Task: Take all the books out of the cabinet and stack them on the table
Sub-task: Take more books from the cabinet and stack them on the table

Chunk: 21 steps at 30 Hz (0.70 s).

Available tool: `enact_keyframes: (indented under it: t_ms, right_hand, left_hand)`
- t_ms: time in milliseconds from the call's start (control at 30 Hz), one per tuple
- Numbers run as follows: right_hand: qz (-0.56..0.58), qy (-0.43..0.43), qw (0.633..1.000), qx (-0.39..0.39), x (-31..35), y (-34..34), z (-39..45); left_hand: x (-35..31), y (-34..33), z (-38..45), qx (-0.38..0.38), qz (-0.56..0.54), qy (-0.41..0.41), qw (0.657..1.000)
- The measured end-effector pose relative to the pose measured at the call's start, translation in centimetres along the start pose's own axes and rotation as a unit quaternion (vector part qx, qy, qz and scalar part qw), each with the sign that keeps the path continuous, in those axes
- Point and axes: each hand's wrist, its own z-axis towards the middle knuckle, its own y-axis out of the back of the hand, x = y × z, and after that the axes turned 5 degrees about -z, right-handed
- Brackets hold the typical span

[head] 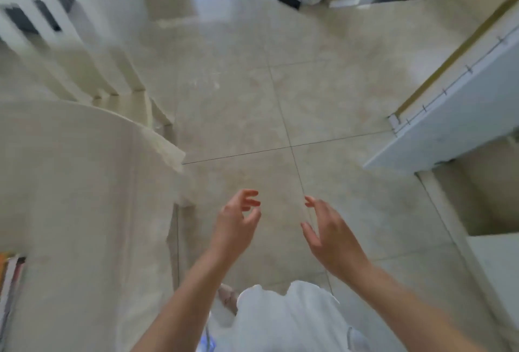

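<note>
**Both hands empty, between table and cabinet**

Lying at far left on the table [84, 183]: stacked books [9, 281]. Hovering over floor: left hand [238, 222], right hand [331, 236], fingers loosely apart, holding nothing. Standing open at right, nearer the right hand: cabinet [449, 127]; contents hidden.

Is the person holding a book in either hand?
No, the left hand and right hand are both empty, fingers loosely spread above the floor.
</note>
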Motion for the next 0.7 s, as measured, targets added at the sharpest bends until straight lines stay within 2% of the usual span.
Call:
enact_keyframes:
  t_ms: [200,333,433,700]
  right_hand:
    - [0.015,-0.116,0.992,-0.052,-13.9,7.6,-4.8]
    - [0.023,-0.183,0.979,-0.091,-21.3,11.9,-7.6]
    - [0.037,-0.236,0.964,-0.121,-26.2,15.2,-9.0]
    - [0.01,-0.301,0.935,-0.184,-38.0,23.0,-8.9]
  left_hand:
    - [-7.0,-15.5,1.3,0.125,0.018,-0.064,0.99]
    - [-10.9,-25.0,1.0,0.211,-0.006,-0.036,0.977]
    - [-14.0,-31.1,0.7,0.283,0.013,-0.05,0.958]
    - [-21.1,-43.3,3.7,0.358,0.062,-0.088,0.927]
